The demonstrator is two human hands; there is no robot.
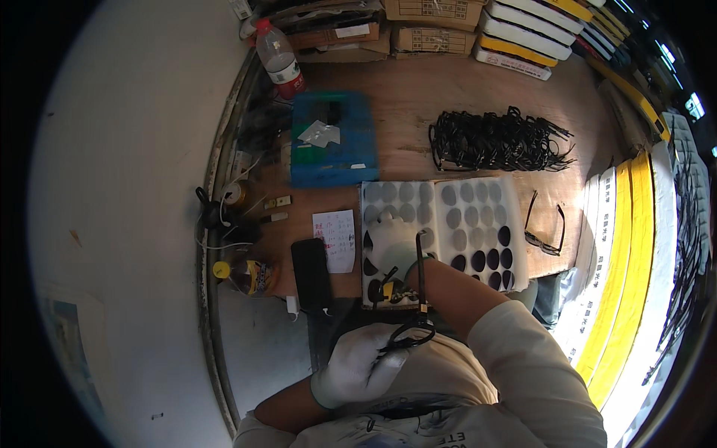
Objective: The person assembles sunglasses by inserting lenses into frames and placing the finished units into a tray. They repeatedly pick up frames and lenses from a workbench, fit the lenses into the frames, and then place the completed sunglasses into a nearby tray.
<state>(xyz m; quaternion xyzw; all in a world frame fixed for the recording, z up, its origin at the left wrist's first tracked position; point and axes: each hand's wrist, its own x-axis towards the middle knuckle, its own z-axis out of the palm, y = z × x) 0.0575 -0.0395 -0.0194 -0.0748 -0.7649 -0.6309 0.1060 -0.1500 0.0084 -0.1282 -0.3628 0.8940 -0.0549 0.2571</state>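
In my left hand (362, 364), white-gloved and low in front of my body, is a black glasses frame (412, 334). My fingers close on its rim, and one temple arm points up. My right hand (392, 240), also gloved, reaches across to the left half of a lens tray (441, 246). Its fingers rest low over the tray, slightly apart; nothing shows in them. Grey round lenses (456, 218) fill the upper rows, and dark lenses (492, 259) sit in the lower rows. A small yellow-and-black item (394, 291) lies by the tray's near edge, partly hidden.
A pile of black glasses frames (497, 142) lies at the back, with one pair of glasses (545, 228) right of the tray. Leftward are a blue tray (332, 173), a written sheet (340, 257), a phone (311, 276) and bottles (250, 276). Stacked boxes (437, 39) stand behind.
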